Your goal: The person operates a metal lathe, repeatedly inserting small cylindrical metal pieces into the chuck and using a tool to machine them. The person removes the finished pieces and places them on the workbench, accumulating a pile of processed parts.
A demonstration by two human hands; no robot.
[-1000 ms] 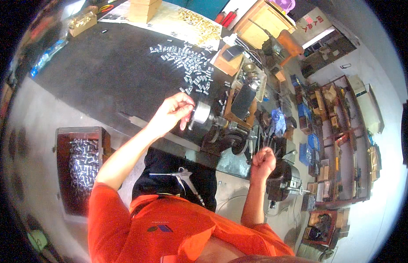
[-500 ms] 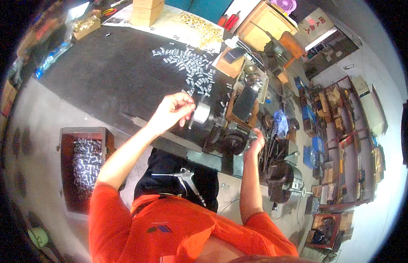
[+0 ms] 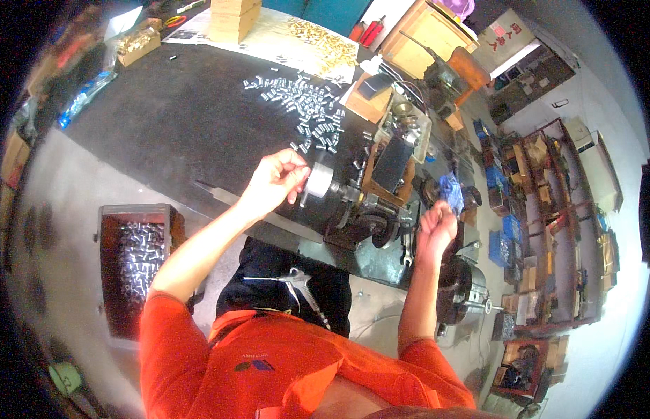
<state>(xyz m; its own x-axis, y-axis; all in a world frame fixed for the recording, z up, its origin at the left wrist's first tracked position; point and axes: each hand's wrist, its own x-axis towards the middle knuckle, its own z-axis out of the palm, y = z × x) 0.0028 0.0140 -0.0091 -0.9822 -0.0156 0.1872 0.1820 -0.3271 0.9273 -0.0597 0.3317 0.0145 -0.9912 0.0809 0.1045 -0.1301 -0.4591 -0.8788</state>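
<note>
Left hand [image 3: 275, 180] is up at the shiny round metal chuck [image 3: 318, 181] of the small dark bench lathe [image 3: 363, 209], fingertips pinched closed right against its face; whatever tiny piece sits in that grip is too small to tell. Right hand [image 3: 435, 227] hovers loosely curled over the lathe's far end, holding nothing visible. A heap of small silver metal cylinders [image 3: 304, 112] lies on the black tabletop [image 3: 164, 119] just beyond the chuck. More fill the red-brown bin [image 3: 135, 260] at the person's left.
</note>
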